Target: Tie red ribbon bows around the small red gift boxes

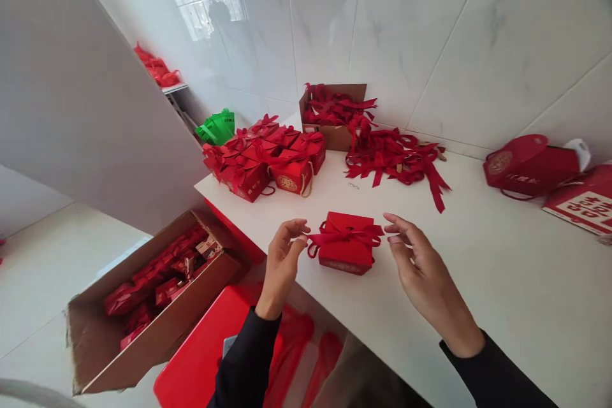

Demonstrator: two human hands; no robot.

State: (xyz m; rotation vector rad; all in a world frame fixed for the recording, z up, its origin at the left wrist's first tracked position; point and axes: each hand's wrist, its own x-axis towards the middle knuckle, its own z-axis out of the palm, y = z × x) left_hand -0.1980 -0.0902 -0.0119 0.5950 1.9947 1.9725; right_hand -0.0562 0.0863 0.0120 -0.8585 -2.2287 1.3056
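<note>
Head view: left of the box [345,258], a rough brown carton [157,341] holds red packs [165,268]. Beyond and left of the box, stiff card boxes [291,175] cluster. Just beside its left side, your left hand [284,259] curls, fingers narrowly parted; ribbon contact you cannot tell. The box lies between your hands, faceted, its soft ribbon [347,238] knotted across. Loose ribbons [394,156] tangle beyond, to its right. Right of it, your right hand [423,274] curves, fingers parted, visibly gripping nothing. Bow-shaping seems nearly done; evening its ends calls for light pinches.
</note>
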